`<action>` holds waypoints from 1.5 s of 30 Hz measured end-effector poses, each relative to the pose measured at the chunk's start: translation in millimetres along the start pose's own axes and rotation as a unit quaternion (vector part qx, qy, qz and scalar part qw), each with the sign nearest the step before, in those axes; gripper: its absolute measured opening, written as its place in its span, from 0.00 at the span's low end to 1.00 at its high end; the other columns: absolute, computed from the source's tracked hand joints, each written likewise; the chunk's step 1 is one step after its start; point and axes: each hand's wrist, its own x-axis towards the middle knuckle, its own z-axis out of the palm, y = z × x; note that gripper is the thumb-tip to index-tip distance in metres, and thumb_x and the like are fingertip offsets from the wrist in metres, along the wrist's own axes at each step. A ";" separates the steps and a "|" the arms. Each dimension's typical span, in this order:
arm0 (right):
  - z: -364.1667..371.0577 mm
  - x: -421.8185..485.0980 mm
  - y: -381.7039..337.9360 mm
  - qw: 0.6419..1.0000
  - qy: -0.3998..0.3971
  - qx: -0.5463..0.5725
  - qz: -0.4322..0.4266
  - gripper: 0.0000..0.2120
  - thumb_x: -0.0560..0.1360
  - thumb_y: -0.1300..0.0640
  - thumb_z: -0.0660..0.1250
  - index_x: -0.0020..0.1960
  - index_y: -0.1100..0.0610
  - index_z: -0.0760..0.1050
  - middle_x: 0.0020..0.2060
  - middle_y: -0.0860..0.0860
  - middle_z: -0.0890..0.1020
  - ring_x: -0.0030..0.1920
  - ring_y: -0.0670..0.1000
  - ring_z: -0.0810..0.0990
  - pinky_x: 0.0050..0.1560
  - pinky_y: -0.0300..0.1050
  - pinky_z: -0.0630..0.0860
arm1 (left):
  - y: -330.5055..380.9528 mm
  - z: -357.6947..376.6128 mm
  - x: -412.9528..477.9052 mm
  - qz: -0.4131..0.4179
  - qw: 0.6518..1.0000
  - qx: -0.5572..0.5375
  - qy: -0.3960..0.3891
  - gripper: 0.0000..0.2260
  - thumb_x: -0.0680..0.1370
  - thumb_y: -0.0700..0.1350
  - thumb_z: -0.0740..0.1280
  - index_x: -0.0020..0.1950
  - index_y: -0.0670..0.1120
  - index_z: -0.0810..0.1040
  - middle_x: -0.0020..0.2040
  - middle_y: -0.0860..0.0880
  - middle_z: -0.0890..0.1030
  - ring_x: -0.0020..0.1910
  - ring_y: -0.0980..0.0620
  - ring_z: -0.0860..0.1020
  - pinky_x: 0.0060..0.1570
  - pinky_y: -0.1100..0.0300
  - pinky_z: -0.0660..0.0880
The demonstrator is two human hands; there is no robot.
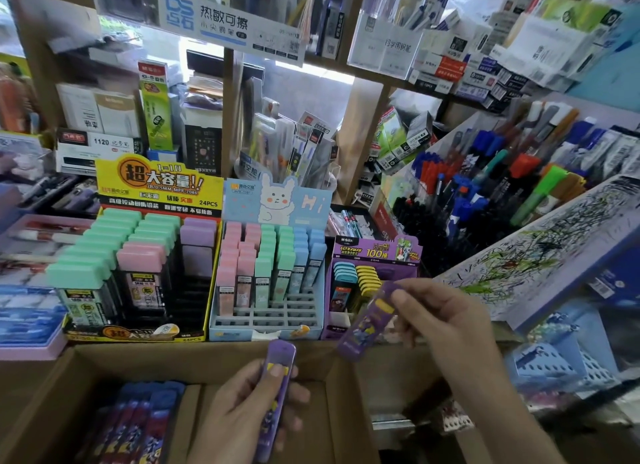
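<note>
Right hand (446, 319) pinches purple case (369, 323), centre-right, just before display box (375, 254). Left hand (242, 415) grips second case (277, 397), bottom centre, over carton (173, 352). Suggest: tip upright, align with free slot, slide in.

A cardboard box (194, 356) was set before a row of display boxes (266, 333). A lead case (272, 418) was held over it in the left hand (242, 411), and a second lead case (367, 321) before the rightmost display box (375, 252) in the right hand (443, 318).
</note>
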 end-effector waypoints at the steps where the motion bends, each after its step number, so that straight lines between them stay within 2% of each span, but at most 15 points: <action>1: -9.1 1.9 -3.4 1.000 0.019 -0.013 -0.011 0.07 0.72 0.56 0.72 0.48 0.55 0.86 0.34 0.58 0.85 0.30 0.52 0.80 0.27 0.40 0.78 | 0.2 -0.7 0.2 0.005 1.000 0.006 0.004 0.11 0.80 0.46 0.66 0.49 0.43 0.86 0.40 0.40 0.86 0.30 0.44 0.82 0.25 0.57 0.75; 4: -33.6 11.0 -8.5 0.994 0.066 -0.070 -0.053 0.06 0.73 0.55 0.72 0.48 0.52 0.86 0.33 0.55 0.85 0.30 0.51 0.81 0.31 0.38 0.79 | 1.1 -1.5 0.4 0.015 1.000 0.013 0.018 0.10 0.79 0.47 0.67 0.43 0.47 0.87 0.35 0.41 0.83 0.30 0.45 0.81 0.27 0.56 0.75; 8: -50.7 27.4 -1.4 0.984 0.093 -0.129 -0.083 0.08 0.78 0.62 0.71 0.49 0.50 0.85 0.34 0.52 0.85 0.32 0.51 0.82 0.35 0.38 0.81 | 1.2 -0.4 0.3 0.021 0.999 0.023 0.021 0.10 0.79 0.46 0.68 0.42 0.49 0.87 0.34 0.42 0.83 0.29 0.47 0.81 0.29 0.56 0.77; 14: -46.5 48.4 11.5 0.982 0.065 -0.147 -0.102 0.11 0.79 0.67 0.69 0.51 0.53 0.84 0.38 0.52 0.86 0.36 0.51 0.85 0.39 0.39 0.83 | 0.2 -0.5 0.8 0.015 0.999 0.033 0.015 0.08 0.77 0.46 0.69 0.44 0.47 0.88 0.35 0.41 0.83 0.30 0.47 0.81 0.29 0.58 0.77; 20: -36.7 62.2 18.7 0.981 0.041 -0.158 -0.100 0.14 0.79 0.67 0.69 0.49 0.48 0.83 0.38 0.47 0.87 0.37 0.48 0.86 0.40 0.35 0.82 | -1.7 -0.9 2.2 0.015 0.999 0.038 0.019 0.08 0.77 0.47 0.69 0.44 0.48 0.88 0.36 0.41 0.83 0.30 0.47 0.81 0.30 0.58 0.77; 24: -31.2 67.2 27.2 0.983 0.029 -0.166 -0.077 0.13 0.79 0.66 0.70 0.51 0.47 0.83 0.38 0.48 0.87 0.38 0.47 0.86 0.41 0.37 0.83 | -2.7 0.4 1.7 0.014 0.999 0.042 0.024 0.08 0.78 0.46 0.69 0.43 0.47 0.88 0.35 0.41 0.83 0.29 0.46 0.81 0.28 0.58 0.77; 27: -26.5 68.5 32.1 0.981 0.031 -0.174 -0.077 0.15 0.78 0.65 0.71 0.50 0.44 0.82 0.41 0.49 0.86 0.39 0.47 0.86 0.41 0.37 0.83 | -2.8 0.5 1.3 0.014 0.998 0.052 0.028 0.09 0.78 0.46 0.69 0.44 0.46 0.88 0.35 0.40 0.83 0.29 0.46 0.81 0.28 0.59 0.77; 30: -22.4 68.8 38.2 0.981 0.032 -0.184 -0.063 0.13 0.76 0.65 0.73 0.51 0.47 0.79 0.39 0.50 0.85 0.39 0.47 0.86 0.41 0.42 0.84 | -2.1 0.9 1.1 0.016 0.998 0.059 0.031 0.09 0.78 0.46 0.69 0.44 0.46 0.87 0.35 0.40 0.83 0.29 0.47 0.81 0.28 0.59 0.77; 33: -19.6 67.9 44.1 0.973 0.045 -0.221 -0.053 0.11 0.75 0.62 0.75 0.49 0.50 0.76 0.39 0.49 0.83 0.37 0.44 0.84 0.39 0.37 0.82 | -1.8 1.8 1.1 0.018 0.997 0.064 0.033 0.09 0.78 0.47 0.69 0.45 0.45 0.87 0.34 0.40 0.83 0.29 0.47 0.81 0.28 0.58 0.77; 38: -18.9 66.7 52.6 0.971 0.061 -0.229 -0.030 0.09 0.75 0.59 0.76 0.45 0.50 0.76 0.36 0.49 0.83 0.31 0.46 0.83 0.30 0.38 0.80 | -3.0 4.0 2.0 0.020 0.998 0.057 0.036 0.08 0.78 0.46 0.70 0.46 0.43 0.86 0.35 0.39 0.84 0.28 0.47 0.81 0.27 0.60 0.78; 42: -21.9 62.3 58.0 0.971 0.075 -0.223 -0.052 0.08 0.76 0.58 0.76 0.44 0.50 0.78 0.35 0.48 0.83 0.32 0.45 0.83 0.31 0.37 0.79 | -5.2 3.4 5.1 0.027 0.998 0.056 0.017 0.05 0.77 0.41 0.70 0.47 0.41 0.85 0.37 0.38 0.85 0.33 0.44 0.84 0.31 0.60 0.80; 45: -32.9 53.8 64.9 0.963 0.111 -0.231 -0.088 0.06 0.76 0.56 0.75 0.43 0.48 0.79 0.35 0.43 0.83 0.35 0.43 0.83 0.36 0.37 0.80 | -1.5 4.6 8.7 0.062 0.996 0.068 -0.003 0.05 0.74 0.42 0.71 0.47 0.44 0.86 0.40 0.38 0.86 0.39 0.42 0.86 0.42 0.54 0.81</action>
